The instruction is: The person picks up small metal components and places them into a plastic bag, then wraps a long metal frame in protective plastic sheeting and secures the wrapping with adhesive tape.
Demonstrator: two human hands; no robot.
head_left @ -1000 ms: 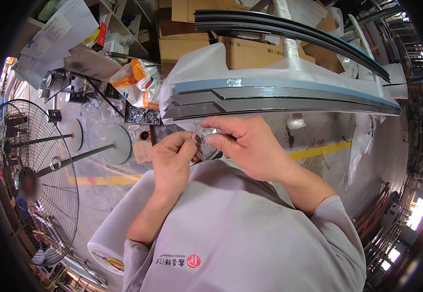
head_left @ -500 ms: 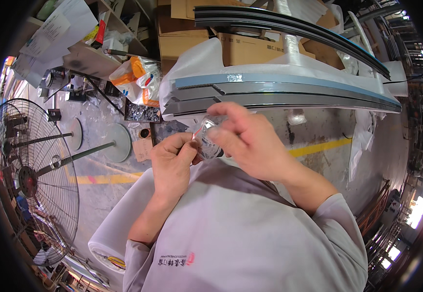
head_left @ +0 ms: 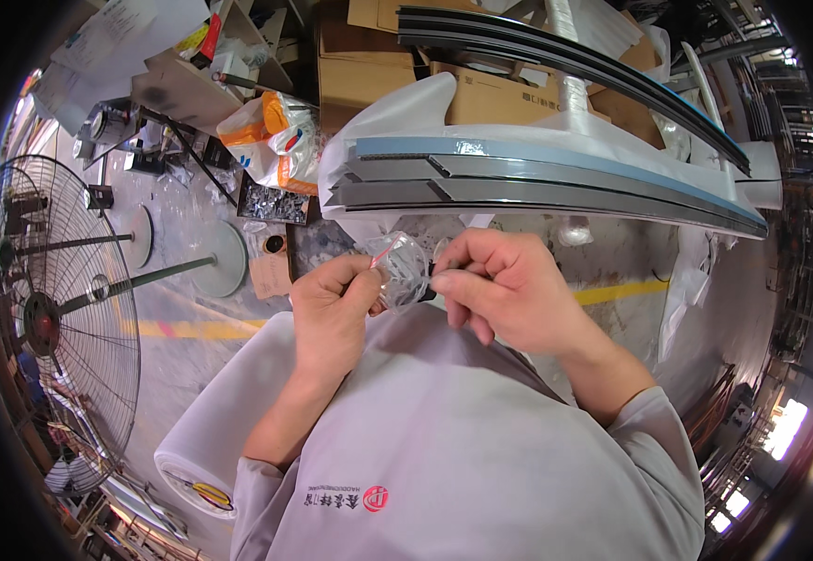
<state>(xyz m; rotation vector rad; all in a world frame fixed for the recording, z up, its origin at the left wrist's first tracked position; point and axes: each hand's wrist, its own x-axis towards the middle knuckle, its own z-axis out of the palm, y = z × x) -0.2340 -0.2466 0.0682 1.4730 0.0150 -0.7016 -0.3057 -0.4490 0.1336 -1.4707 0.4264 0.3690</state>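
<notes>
My left hand [head_left: 335, 297] pinches the edge of a small clear plastic zip bag [head_left: 401, 266] with a red strip along its mouth. Small pieces show through the crumpled plastic, too unclear to name. Beside the bag, my right hand [head_left: 509, 288] has thumb and forefinger brought together at its right side. A bit of something dark shows at those fingertips; whether it is part of the bag's contents I cannot tell. Beyond my hands, long grey metal profiles [head_left: 519, 192] with a blue edge lie on a padded white support [head_left: 369, 122].
A black profile [head_left: 556, 65] lies farther back, before cardboard boxes [head_left: 500, 98]. At left are a large floor fan [head_left: 61, 318], a tray of small metal parts [head_left: 274, 204] and an orange-white bag [head_left: 280, 140]. A white foam roll [head_left: 229, 411] stands by my left arm.
My right hand has drawn slightly right and down off the bag, its fingers now pinched together. The bag shows more openly. My left hand keeps its grip, and the view has shifted slightly.
</notes>
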